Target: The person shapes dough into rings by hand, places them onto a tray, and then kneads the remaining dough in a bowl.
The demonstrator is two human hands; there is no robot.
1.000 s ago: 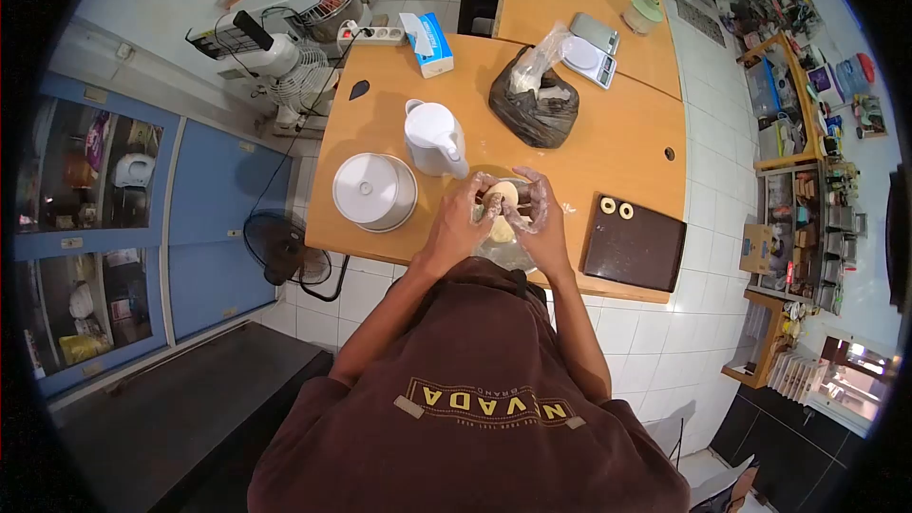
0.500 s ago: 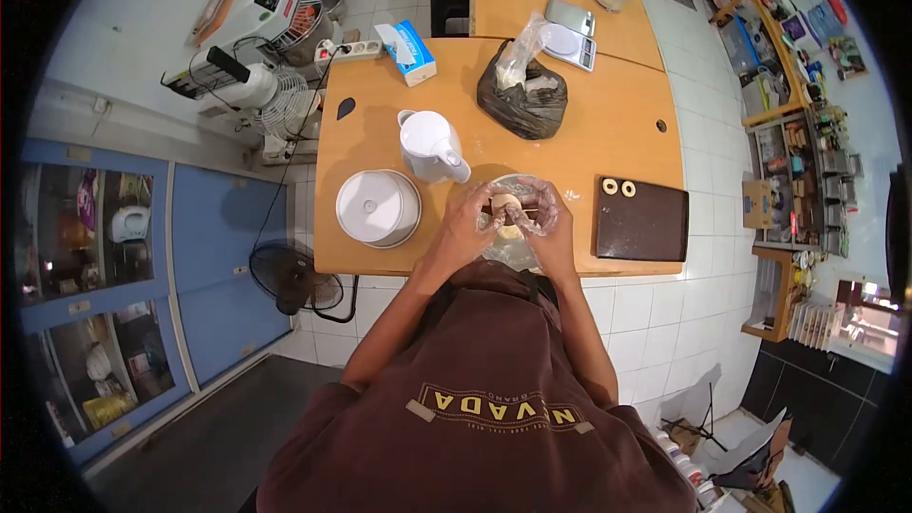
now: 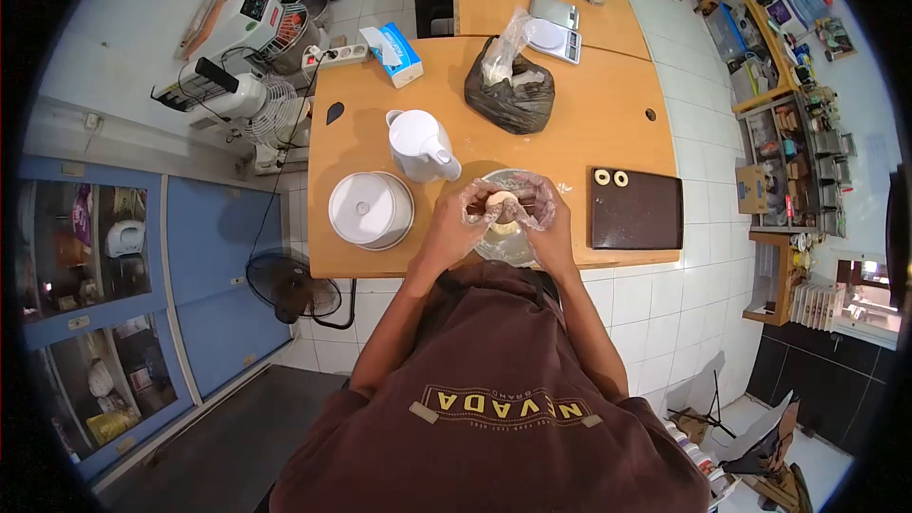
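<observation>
Over a clear bowl (image 3: 503, 250) at the table's front edge, my left hand (image 3: 463, 224) and my right hand (image 3: 544, 221) meet around a small pale piece of dough (image 3: 501, 199). Both thumbs press on it from the near side, and the fingers curl about it. White dough or flour coats the fingers. More dough (image 3: 505, 228) shows in the bowl beneath my hands; the hands hide part of it. To the right, two dough rings, a left one (image 3: 601, 177) and a right one (image 3: 620, 179), lie at the far left corner of a dark baking tray (image 3: 636, 218).
Left of the bowl stand a white pitcher (image 3: 418, 144) and a white lidded tub (image 3: 369, 208). Farther back are a black plastic bag (image 3: 513, 100), a kitchen scale (image 3: 555, 36), a tissue pack (image 3: 394, 57) and a power strip (image 3: 337, 56). A fan (image 3: 290, 287) stands at the table's left.
The camera view has shifted slightly, so the table things appear a little farther left. My thumbs have moved closer together on the dough, which both hands still hold over the bowl.
</observation>
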